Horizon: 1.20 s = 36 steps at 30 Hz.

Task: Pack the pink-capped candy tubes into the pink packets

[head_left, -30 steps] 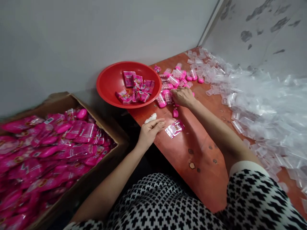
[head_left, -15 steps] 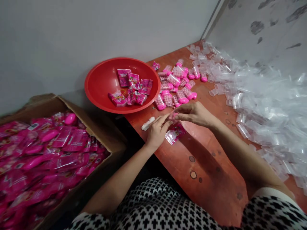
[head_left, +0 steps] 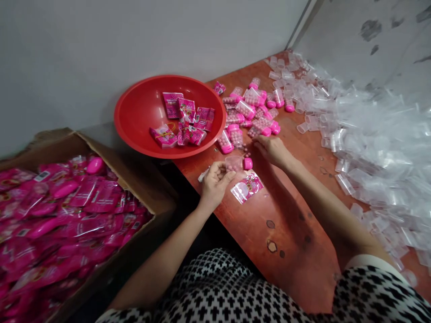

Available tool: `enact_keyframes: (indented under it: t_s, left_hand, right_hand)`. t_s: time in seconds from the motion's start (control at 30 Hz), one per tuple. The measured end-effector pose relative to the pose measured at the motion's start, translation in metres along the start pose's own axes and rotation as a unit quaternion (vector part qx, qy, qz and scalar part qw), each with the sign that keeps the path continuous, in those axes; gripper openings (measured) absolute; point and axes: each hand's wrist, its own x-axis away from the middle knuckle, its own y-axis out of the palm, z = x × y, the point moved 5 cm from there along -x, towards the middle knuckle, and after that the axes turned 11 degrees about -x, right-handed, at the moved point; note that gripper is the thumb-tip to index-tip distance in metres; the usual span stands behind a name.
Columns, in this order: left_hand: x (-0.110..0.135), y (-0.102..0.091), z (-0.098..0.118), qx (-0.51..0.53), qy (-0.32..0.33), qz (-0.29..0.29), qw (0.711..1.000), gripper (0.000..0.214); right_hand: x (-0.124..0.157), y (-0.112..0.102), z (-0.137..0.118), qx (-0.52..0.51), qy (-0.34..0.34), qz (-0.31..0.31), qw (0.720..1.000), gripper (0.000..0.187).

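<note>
My left hand (head_left: 215, 181) is closed around a small clear plastic bottle (head_left: 233, 163), partly filled with pink balls. The bottle is on its side, its pink cap (head_left: 248, 163) at the right end. Just below it, a flat printed pink sachet (head_left: 247, 186) lies on the table. My right hand (head_left: 272, 150) is at the near edge of a pile of ball-filled bottles with pink caps (head_left: 245, 109). Its fingers are bent together over the tabletop, and what they hold, if anything, is hidden. A few loose pink balls (head_left: 247, 154) lie left of its fingertips.
A red bowl (head_left: 134, 134) with several pink packets stands at the table's left edge. On the lower left is an open cardboard box (head_left: 129, 172) full of pink packages. Many clear empty containers (head_left: 377, 148) are heaped along the right side of the reddish table (head_left: 296, 264).
My hands were together over the sachet and have parted. The right hand has moved away to the bottle pile, while the left has lowered slightly with the bottle now showing.
</note>
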Motion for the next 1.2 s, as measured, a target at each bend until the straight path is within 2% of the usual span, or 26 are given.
enact_keyframes:
  t_s: [0.07, 0.2, 0.33, 0.43, 0.57, 0.73, 0.9, 1.03, 1.13, 1.2]
  left_hand:
    - [0.001, -0.001, -0.001, -0.017, 0.011, -0.012, 1.0, 0.03]
    - [0.004, -0.002, 0.001, -0.028, 0.029, -0.014, 0.999, 0.028]
    - [0.006, 0.0, 0.004, -0.017, 0.027, -0.016, 0.999, 0.025]
    - [0.005, 0.0, 0.004, -0.022, 0.022, -0.024, 0.999, 0.027]
    - [0.002, 0.0, 0.002, -0.031, 0.032, -0.026, 0.999, 0.028]
    - [0.001, 0.001, -0.002, -0.04, 0.041, -0.029, 0.998, 0.026]
    - [0.003, 0.004, -0.002, -0.056, 0.043, -0.038, 0.997, 0.025]
    - [0.003, 0.006, 0.0, -0.046, 0.04, -0.038, 0.997, 0.024]
    - [0.003, 0.007, -0.001, -0.043, 0.041, -0.032, 0.998, 0.024]
    - [0.002, 0.006, -0.001, -0.058, 0.044, -0.024, 0.997, 0.025]
  right_hand:
    - [0.003, 0.002, -0.003, -0.019, -0.021, -0.02, 0.999, 0.031]
    - [0.009, 0.015, -0.011, -0.117, -0.132, -0.071, 0.982, 0.039]
    - [0.015, 0.027, -0.005, -0.143, -0.205, -0.096, 0.963, 0.038]
    - [0.02, 0.03, -0.005, -0.09, -0.246, -0.115, 0.958, 0.04]
    - [0.027, 0.027, -0.015, 0.035, -0.29, -0.127, 0.948, 0.04]
    - [0.03, 0.026, -0.023, 0.126, -0.267, -0.123, 0.947, 0.036]
    - [0.027, 0.025, -0.029, 0.173, -0.177, -0.137, 0.959, 0.028]
    - [0.014, 0.025, -0.03, 0.214, -0.123, -0.15, 0.957, 0.026]
    - [0.003, 0.025, -0.023, 0.204, -0.112, -0.132, 0.964, 0.028]
    - [-0.001, 0.02, -0.015, 0.159, -0.095, -0.106, 0.977, 0.026]
